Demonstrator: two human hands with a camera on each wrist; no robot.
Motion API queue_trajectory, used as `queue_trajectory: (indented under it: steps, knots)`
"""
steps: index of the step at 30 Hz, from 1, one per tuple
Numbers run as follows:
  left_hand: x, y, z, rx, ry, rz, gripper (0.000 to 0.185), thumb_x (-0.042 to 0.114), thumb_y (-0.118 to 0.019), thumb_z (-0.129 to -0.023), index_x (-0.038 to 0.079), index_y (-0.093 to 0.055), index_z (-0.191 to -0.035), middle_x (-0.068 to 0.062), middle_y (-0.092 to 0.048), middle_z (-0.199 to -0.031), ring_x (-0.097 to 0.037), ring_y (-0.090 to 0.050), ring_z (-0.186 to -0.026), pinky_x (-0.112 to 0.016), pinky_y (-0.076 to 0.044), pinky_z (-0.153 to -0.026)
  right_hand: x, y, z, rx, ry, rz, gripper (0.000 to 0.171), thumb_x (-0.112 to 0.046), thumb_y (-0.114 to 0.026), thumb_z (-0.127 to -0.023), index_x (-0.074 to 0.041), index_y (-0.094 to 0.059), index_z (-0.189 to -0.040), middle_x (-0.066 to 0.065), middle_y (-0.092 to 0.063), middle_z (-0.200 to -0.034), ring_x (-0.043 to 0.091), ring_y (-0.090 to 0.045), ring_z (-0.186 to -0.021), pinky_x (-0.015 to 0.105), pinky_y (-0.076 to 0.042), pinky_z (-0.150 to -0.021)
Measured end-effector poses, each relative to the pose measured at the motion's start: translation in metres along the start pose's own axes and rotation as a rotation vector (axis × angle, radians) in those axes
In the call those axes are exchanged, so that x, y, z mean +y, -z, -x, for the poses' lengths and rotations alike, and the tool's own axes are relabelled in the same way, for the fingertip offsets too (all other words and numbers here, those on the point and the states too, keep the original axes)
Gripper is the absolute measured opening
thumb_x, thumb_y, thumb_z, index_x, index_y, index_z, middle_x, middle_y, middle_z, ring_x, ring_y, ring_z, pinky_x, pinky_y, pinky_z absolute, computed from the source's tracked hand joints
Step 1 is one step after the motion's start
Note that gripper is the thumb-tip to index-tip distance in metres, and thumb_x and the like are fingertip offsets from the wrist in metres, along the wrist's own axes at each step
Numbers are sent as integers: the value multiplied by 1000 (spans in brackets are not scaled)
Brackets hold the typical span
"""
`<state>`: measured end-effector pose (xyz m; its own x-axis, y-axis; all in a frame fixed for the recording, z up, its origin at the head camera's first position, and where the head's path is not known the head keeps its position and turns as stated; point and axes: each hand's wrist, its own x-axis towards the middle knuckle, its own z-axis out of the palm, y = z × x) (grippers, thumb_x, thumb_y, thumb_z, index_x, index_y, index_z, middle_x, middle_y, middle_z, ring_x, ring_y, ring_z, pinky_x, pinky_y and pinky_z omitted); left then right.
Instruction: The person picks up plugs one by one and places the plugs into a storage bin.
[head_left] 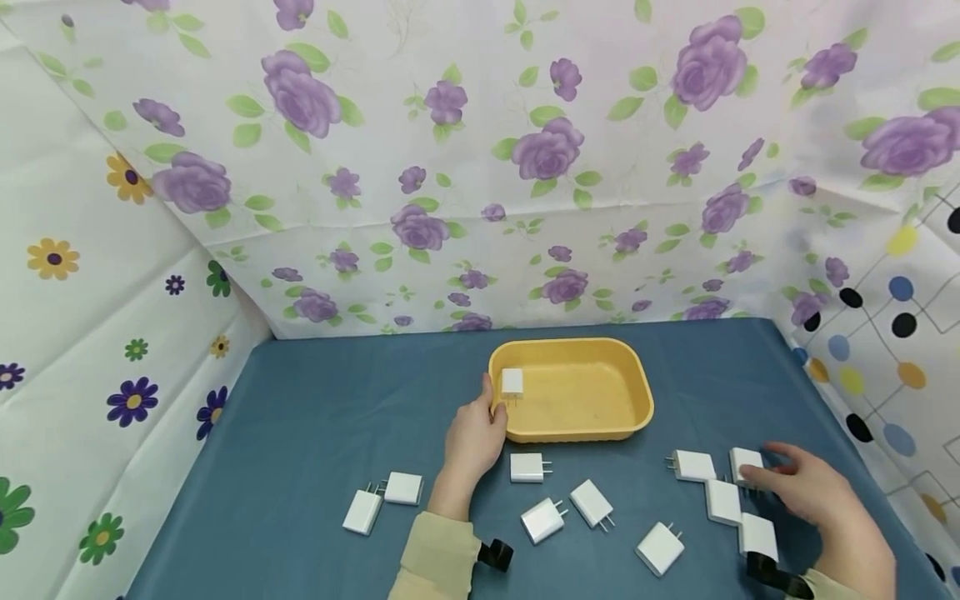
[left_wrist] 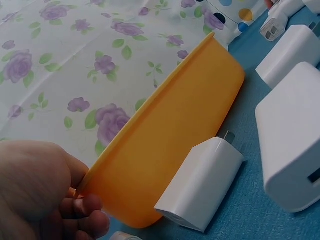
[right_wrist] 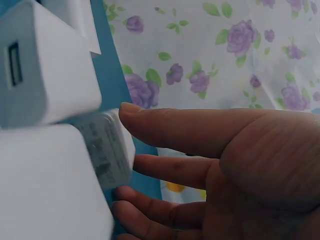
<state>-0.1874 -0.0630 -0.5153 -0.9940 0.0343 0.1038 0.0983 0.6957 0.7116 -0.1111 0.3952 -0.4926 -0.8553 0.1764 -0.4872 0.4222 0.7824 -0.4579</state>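
My left hand [head_left: 475,437] grips the left rim of a yellow plastic tray [head_left: 577,435], its thumb and fingers on either side of the edge. Inside the tray, at the left, lies one white charger plug [head_left: 512,382]. At the right, my right hand [head_left: 813,487] has thumb and fingers at another white charger plug [head_left: 745,463], pinching it by its edges. In the right wrist view the thumb meets that charger [right_wrist: 107,150] at one corner, with the index finger partly behind it. Three more chargers lie close beside this hand, one of them a charger [head_left: 723,502] just below.
Several white chargers lie on the blue cloth [head_left: 300,433]: a charger [head_left: 530,467] just in front of the tray, others nearer me, and a pair with a charger [head_left: 362,511] at the left. Flowered cloth [head_left: 465,208] walls the back and sides.
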Motion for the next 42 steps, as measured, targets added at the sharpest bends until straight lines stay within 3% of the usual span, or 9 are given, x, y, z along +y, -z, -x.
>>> queue_trajectory:
  steps: [8, 11, 13, 15, 18, 20, 26, 36, 42]
  knots:
    - [19, 13, 4, -25, 56, 3, 60, 17, -58, -108, -3, -41, -162, -3, -46, -56, -16, -38, -46, -35, -27, -48, -14, -4, -3, -3, -5, -16, 93, -56, -71, -99, 12, -37, -153, 47, -48, -137, 52, -67, -105, 53, -60, -79]
    - [9, 7, 1, -25, 63, 2, 61, 19, -58, -108, -2, -41, -162, -3, -47, -55, -17, -38, -44, -36, -27, -47, -14, -7, -7, -14, -18, -45, 93, -55, -71, -99, 12, -36, -153, 48, -46, -139, 53, -65, -109, 49, -61, -78]
    - [-11, -6, -2, 1, 14, -2, 61, 25, -55, -110, 0, -40, -164, -1, -47, -56, -16, -39, -45, -37, -28, -47, -13, -9, -8, -18, -28, -53, 92, -54, -71, -99, 12, -36, -154, 48, -45, -139, 54, -64, -111, 49, -61, -78]
    - [-13, -7, -1, 8, 1, -5, 61, 25, -55, -109, -1, -41, -163, 0, -47, -56, -17, -42, -46, -38, -31, -47, -12, -11, -8, -18, -32, -53, 91, -53, -70, -99, 11, -36, -154, 48, -45, -140, 53, -64, -111, 51, -61, -79]
    - [-5, -2, 1, 7, 5, -18, 61, 23, -56, -109, -1, -42, -162, -2, -50, -60, -18, -48, -52, -39, -35, -50, -14, -11, -8, 3, -16, -19, 90, -53, -69, -100, 11, -36, -155, 47, -45, -139, 54, -62, -111, 57, -58, -82]
    - [14, 11, 4, -18, 53, -24, 60, 17, -60, -107, -4, -44, -161, -5, -53, -62, -20, -52, -54, -40, -38, -51, -15, -11, -8, 21, 4, 12, 91, -53, -69, -100, 11, -36, -155, 48, -46, -139, 56, -60, -113, 63, -54, -86]
    - [18, 13, 4, -19, 47, -52, 60, 16, -61, -106, -4, -45, -160, -6, -56, -64, -19, -52, -53, -38, -38, -50, -19, -11, -5, 40, 13, 45, 88, -48, -74, -97, 10, -38, -154, 48, -46, -138, 62, -52, -118, 70, -49, -90]
    - [19, 14, 4, -15, 26, -52, 59, 13, -59, -105, -9, -45, -158, -7, -54, -61, -20, -51, -51, -38, -37, -49, -16, -10, -7, 28, 6, 15, 76, -43, -66, -100, 7, -45, -153, 46, -48, -137, 56, -57, -113, 63, -52, -83]
    - [11, 8, 4, 7, -3, -64, 59, 17, -59, -107, -6, -45, -159, -11, -63, -69, -19, -55, -55, -39, -40, -50, -16, -5, -8, 27, 13, -26, 75, -40, -62, -100, 7, -42, -154, 46, -48, -139, 43, -66, -102, 59, -53, -80]
